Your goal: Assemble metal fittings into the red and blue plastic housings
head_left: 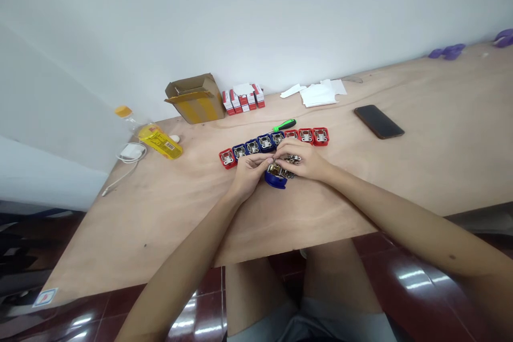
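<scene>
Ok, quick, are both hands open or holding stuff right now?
Left hand: fingers bent in at the curved blue plastic piece; exact hold can't be told.
Right hand: curled in by small silvery metal parts; exact hold can't be told.

Metal pcs (294,159) by R grip (306,160) part-hidden, too small for ID

The table (192,214) carries blue cases (265,142), bottle (162,141) and phone (379,121).

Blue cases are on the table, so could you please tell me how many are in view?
5: four blue cases side by side in the row, between red cases; the fifth blue case is by the left hand and right hand. The hands might hide others.
</scene>
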The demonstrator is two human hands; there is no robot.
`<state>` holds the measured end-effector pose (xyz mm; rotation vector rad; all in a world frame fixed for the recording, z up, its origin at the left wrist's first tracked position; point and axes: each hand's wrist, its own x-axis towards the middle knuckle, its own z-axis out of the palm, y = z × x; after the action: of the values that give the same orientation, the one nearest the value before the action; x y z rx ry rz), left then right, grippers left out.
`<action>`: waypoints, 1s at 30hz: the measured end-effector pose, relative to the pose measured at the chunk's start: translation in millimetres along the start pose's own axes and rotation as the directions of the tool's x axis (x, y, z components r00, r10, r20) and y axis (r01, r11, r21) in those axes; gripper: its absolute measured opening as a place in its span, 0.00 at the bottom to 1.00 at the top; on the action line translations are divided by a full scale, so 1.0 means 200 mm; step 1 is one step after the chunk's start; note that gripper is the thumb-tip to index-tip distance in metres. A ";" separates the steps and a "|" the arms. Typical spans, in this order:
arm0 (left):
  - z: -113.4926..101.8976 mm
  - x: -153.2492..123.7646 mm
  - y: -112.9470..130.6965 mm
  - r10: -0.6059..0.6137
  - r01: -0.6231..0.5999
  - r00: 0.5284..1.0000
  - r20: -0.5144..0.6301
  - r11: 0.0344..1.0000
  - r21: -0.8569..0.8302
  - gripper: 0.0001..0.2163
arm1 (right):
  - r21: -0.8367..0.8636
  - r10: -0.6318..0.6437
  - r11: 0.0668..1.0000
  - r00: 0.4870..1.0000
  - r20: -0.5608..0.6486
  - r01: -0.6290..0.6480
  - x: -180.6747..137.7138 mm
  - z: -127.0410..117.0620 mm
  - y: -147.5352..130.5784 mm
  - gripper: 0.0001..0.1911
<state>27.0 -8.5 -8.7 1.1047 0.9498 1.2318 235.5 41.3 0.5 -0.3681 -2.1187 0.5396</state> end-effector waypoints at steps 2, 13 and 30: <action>0.00 0.00 0.00 0.014 -0.014 1.000 0.002 1.000 0.002 0.21 | -0.008 -0.021 1.000 1.000 -0.008 0.021 0.00 0.00 0.01 0.06; 0.00 0.00 0.00 0.014 -0.014 0.999 -0.037 1.000 -0.011 0.19 | -0.056 -0.061 0.997 0.998 -0.004 0.061 -0.01 0.01 0.02 0.09; 0.02 -0.01 0.04 -0.023 0.019 0.999 -0.042 0.996 -0.089 0.18 | -0.038 -0.012 0.999 1.000 -0.017 0.012 0.00 0.00 -0.01 0.07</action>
<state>28.9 -11.7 -0.8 0.9997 0.9283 1.2725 236.1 39.8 1.2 -0.3798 -2.1156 0.4886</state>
